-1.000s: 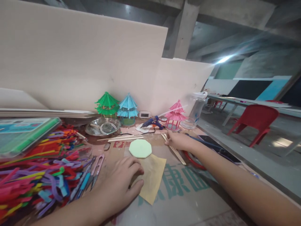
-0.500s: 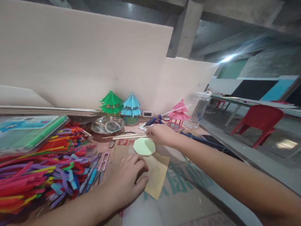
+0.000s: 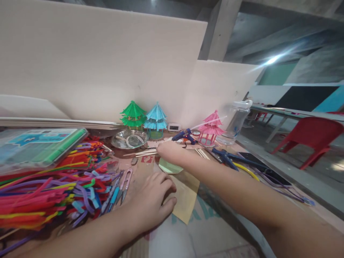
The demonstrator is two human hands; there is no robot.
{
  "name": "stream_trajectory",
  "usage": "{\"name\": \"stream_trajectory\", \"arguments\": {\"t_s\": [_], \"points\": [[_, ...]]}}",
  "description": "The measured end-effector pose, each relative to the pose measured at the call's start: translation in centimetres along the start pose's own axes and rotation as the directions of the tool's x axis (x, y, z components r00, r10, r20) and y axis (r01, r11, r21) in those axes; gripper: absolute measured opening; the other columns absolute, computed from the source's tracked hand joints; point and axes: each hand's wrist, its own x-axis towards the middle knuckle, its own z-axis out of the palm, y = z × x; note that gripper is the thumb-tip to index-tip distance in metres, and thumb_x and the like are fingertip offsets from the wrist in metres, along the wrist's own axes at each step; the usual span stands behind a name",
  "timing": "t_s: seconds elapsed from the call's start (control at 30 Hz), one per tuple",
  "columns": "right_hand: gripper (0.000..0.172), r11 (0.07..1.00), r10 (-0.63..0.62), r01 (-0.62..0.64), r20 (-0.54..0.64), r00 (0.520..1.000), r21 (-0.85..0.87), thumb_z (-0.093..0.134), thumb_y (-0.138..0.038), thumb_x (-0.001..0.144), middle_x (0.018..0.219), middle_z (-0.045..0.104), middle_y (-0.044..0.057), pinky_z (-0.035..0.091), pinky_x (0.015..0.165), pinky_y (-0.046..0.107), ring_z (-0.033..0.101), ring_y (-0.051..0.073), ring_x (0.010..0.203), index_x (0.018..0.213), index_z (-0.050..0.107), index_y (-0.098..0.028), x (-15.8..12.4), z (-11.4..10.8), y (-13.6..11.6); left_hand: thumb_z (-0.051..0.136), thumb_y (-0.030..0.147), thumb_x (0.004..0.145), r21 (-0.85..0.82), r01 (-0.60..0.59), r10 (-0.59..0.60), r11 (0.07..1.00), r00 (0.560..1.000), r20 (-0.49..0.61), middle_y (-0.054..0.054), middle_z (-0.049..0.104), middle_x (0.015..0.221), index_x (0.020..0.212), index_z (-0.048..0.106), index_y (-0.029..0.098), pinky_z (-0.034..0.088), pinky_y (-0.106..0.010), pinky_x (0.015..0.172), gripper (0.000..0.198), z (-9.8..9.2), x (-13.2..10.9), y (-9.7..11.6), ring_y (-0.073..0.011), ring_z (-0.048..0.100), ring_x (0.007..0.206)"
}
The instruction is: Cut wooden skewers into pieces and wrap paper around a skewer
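We are reaching to thin wooden sticks [image 3: 142, 154].
Our left hand [image 3: 153, 202] is lying open on tan paper [image 3: 186, 200]; whether the right hand [image 3: 168, 152], over a green octagon [image 3: 168, 168], is gripping we cannot tell.

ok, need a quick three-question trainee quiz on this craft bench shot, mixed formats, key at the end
1. Multiple choice: the right hand reaches to which item? A) wooden sticks B) water bottle C) red chair
2. True or false: the left hand grips the scissors.
3. Fill in: in the row of three, the green pagoda is leftmost, the blue pagoda is in the middle, and the ___ one is rightmost.
Key: 1 A, its fingertips are at the sticks' near end. 2 false, it lies palm down with its fingers on the tan paper sheet. 3 pink, the pink pagoda.
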Motion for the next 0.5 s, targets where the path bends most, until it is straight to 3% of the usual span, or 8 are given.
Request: {"name": "stream_trajectory", "arguments": {"t_s": [0.17, 0.23, 0.27, 0.33, 0.4, 0.5], "points": [[0.020, 0.994, 0.077, -0.066, -0.134, 0.988, 0.086, 0.040, -0.015, 0.092, 0.093, 0.070, 0.016, 0.047, 0.071, 0.029, 0.067, 0.022, 0.084, 0.100, 0.058, -0.012, -1.4, -1.6, 0.1, 0.055, 0.017, 0.081, 0.010, 0.003, -0.003, 1.000, 1.000, -0.001, -0.007, 0.057, 0.103, 0.090, 0.058, 0.019, 0.045, -0.044, 0.091, 0.010, 0.0, -0.1, 0.1, -0.0250, 0.053, 0.103], [0.022, 0.961, 0.118, -0.063, -0.196, 0.974, 0.269, 0.032, -0.023, 0.097, 0.080, 0.067, 0.008, 0.046, 0.062, 0.025, 0.063, 0.016, 0.070, 0.098, 0.052, -0.015, -3.1, -2.2, 0.3, 0.055, 0.017, 0.081, 0.008, 0.000, 0.000, 1.000, 1.000, -0.002, -0.007, 0.058, 0.103, 0.091, 0.058, 0.019, 0.045, -0.044, 0.091, 0.011, -0.1, 0.0, 0.1, -0.0250, 0.053, 0.103], [0.023, 0.869, 0.138, -0.006, -0.231, 0.963, 0.495, 0.029, -0.027, 0.098, 0.071, 0.063, 0.003, 0.044, 0.058, 0.022, 0.059, 0.013, 0.062, 0.091, 0.049, -0.017, -4.2, -2.4, 0.4, 0.055, 0.018, 0.081, 0.009, -0.003, 0.003, 1.000, 1.000, 0.002, -0.007, 0.058, 0.103, 0.092, 0.059, 0.019, 0.045, -0.044, 0.091, 0.011, -0.1, 0.0, 0.1, -0.0250, 0.053, 0.103], [0.029, 0.518, 0.185, 0.106, -0.233, 0.955, 0.849, 0.031, -0.040, 0.097, 0.058, 0.051, -0.004, 0.038, 0.048, 0.019, 0.049, 0.009, 0.049, 0.079, 0.043, -0.020, -6.6, -2.3, 0.4, 0.055, 0.019, 0.082, 0.018, -0.010, 0.010, 1.000, 1.000, 0.012, -0.007, 0.058, 0.103, 0.092, 0.059, 0.019, 0.045, -0.044, 0.091, 0.011, -0.2, 0.1, 0.2, -0.0249, 0.053, 0.103], [0.035, 0.232, 0.212, 0.105, -0.155, 0.965, 0.967, 0.040, -0.052, 0.092, 0.052, 0.047, -0.007, 0.032, 0.042, 0.018, 0.041, 0.007, 0.042, 0.075, 0.041, -0.021, -8.9, -1.7, 0.2, 0.054, 0.020, 0.083, 0.032, -0.021, 0.020, 0.999, 1.000, 0.021, -0.007, 0.058, 0.104, 0.092, 0.059, 0.019, 0.045, -0.043, 0.091, 0.010, -0.2, 0.2, 0.2, -0.0243, 0.054, 0.103], [0.041, 0.020, 0.244, 0.033, -0.037, 0.969, 0.999, 0.051, -0.060, 0.083, 0.050, 0.050, -0.007, 0.029, 0.040, 0.017, 0.038, 0.006, 0.040, 0.076, 0.043, -0.021, -11.6, -0.2, -0.2, 0.052, 0.024, 0.086, 0.052, -0.030, 0.029, 0.998, 0.999, 0.025, -0.007, 0.058, 0.104, 0.093, 0.059, 0.019, 0.045, -0.043, 0.091, 0.011, -0.1, 0.4, 0.1, -0.0236, 0.054, 0.101]]}}
